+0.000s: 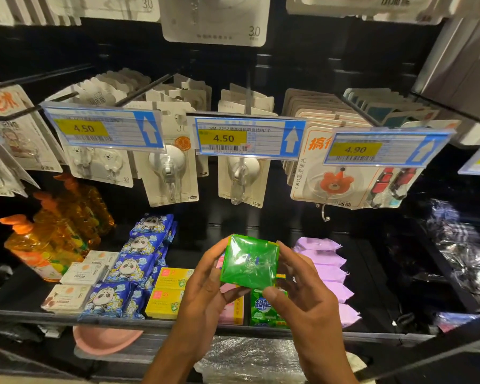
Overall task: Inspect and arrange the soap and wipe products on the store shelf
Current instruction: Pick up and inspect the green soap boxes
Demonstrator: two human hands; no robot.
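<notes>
At the bottom of the frame, under the shelf edge, lie a pink rounded item [106, 339] at lower left and a bundle in crinkled clear film [247, 356] at lower centre, too blurred to name. Above them, in the lower centre, the left hand [203, 289] and the right hand [305, 300] hold a green soap pack [250, 261] between them, off the shelf and tilted, its glossy wrapper facing the camera. The fingers [214, 253] of the left hand curl round its left side, thumb beneath. The right hand's fingers wrap its right side, and its thumb [272, 293] presses the lower corner.

Just behind the hands, the black shelf [25, 314] carries rows of stock. Directly below the held pack sits a second green pack [263, 311], with a pink pack [233, 313] touching its left side. Left of that stand two yellow boxes [169, 289], then a column of blue panda packs [130, 267] running back, then white soap boxes [78, 275]. To the right of the hands, lilac wipe packs [330, 273] form a row going back. Orange bottles [53, 239] stand at centre left.

Further back and higher, carded hooks [172, 173] hang on pegs across the middle of the frame. In front of them are three price tags: a left tag [103, 128] and a middle tag [247, 137], both reading 4.50, and a right tag [383, 148] reading 4.90.
</notes>
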